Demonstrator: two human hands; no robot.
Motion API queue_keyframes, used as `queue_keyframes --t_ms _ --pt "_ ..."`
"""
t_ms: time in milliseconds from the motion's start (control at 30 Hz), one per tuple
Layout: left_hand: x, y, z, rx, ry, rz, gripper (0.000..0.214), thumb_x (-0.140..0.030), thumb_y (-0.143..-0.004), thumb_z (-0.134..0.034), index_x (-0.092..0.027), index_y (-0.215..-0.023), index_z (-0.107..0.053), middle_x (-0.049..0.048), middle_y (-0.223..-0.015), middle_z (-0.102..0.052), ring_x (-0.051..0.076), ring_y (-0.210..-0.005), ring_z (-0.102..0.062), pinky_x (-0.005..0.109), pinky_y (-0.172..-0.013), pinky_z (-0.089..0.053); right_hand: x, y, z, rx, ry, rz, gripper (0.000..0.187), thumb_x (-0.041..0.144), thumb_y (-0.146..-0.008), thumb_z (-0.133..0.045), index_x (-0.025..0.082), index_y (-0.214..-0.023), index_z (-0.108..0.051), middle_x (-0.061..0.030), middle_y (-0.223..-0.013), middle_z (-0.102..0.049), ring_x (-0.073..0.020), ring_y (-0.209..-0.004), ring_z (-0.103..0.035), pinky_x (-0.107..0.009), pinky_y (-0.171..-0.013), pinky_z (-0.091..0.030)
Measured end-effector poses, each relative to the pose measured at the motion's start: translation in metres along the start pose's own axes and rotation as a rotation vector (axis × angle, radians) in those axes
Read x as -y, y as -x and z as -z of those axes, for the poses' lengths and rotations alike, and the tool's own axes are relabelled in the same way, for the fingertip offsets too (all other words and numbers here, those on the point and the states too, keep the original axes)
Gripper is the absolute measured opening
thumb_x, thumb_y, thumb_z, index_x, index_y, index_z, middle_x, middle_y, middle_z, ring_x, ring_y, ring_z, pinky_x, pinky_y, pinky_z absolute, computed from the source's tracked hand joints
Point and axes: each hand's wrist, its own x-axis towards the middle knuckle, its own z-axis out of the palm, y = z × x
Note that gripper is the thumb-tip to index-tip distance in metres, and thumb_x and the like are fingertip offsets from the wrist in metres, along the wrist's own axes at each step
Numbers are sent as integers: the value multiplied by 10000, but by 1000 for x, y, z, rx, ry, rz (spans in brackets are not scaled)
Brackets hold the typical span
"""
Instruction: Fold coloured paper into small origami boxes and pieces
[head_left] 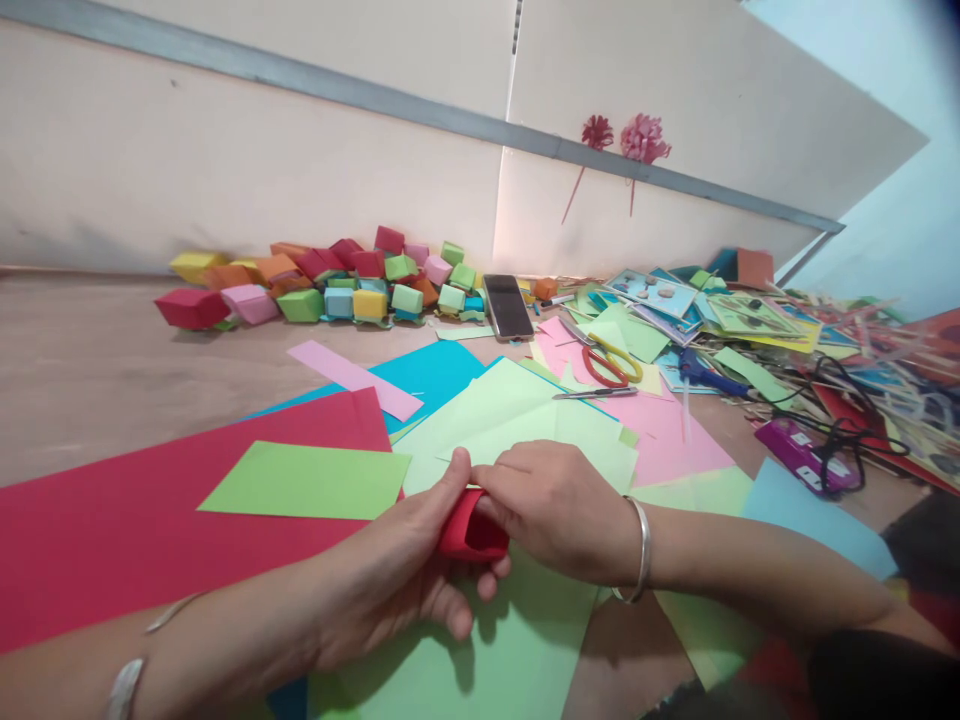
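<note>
Both of my hands meet low in the middle of the view around a small folded red paper piece [471, 530]. My left hand [405, 570] cups it from the left, thumb pressed on its top. From the right, my right hand [555, 510], with a silver bangle on the wrist, closes its fingers over the piece. Most of the red paper is hidden between the fingers. Under the hands lie a light green sheet [517, 640] and a pale green sheet [517, 420]. A large red sheet [135, 530] carries a green rectangle [307, 480] just to the left.
A row of coloured paper boxes [322, 280] lines the wall at the back. A phone [508, 307], red and yellow scissors [611, 360], a blue tool [705, 375], a purple device with black cable [810, 455] and heaps of paper scraps and cards [750, 320] fill the right.
</note>
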Motion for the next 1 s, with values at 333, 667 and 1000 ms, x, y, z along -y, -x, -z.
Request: queue_keyframes --t_ms 333,667,1000 --pt "5 -1 -1 96 -17 -3 693 -768 -806 -462 -106 -854 -658 87 -679 -675 133 -544 -618 211 -439 -507 -1 4 -4 -67 -66 58 238 195 -848 -492 180 -612 -517 16 -523 -525 -111 -477 -382 -259 -495 -257" --pt "4 2 -1 -99 -200 -117 624 -779 -714 -580 -156 -721 -613 -16 -493 -534 58 -403 -350 187 -378 -221 -3 -2 2 138 -345 -217 129 57 -752 -601 148 -783 -687 -20 -706 -701 -114 -607 -566 -212 -576 -370" --pt "-12 -8 11 -63 -62 -149 579 -710 -773 -544 -148 -636 -568 -11 -442 -497 24 -354 -268 149 -358 -73 -36 -12 54 92 -196 110 455 32 -940 -394 221 -1323 -547 -82 -1079 -686 -148 -929 -628 -281 -785 -516"
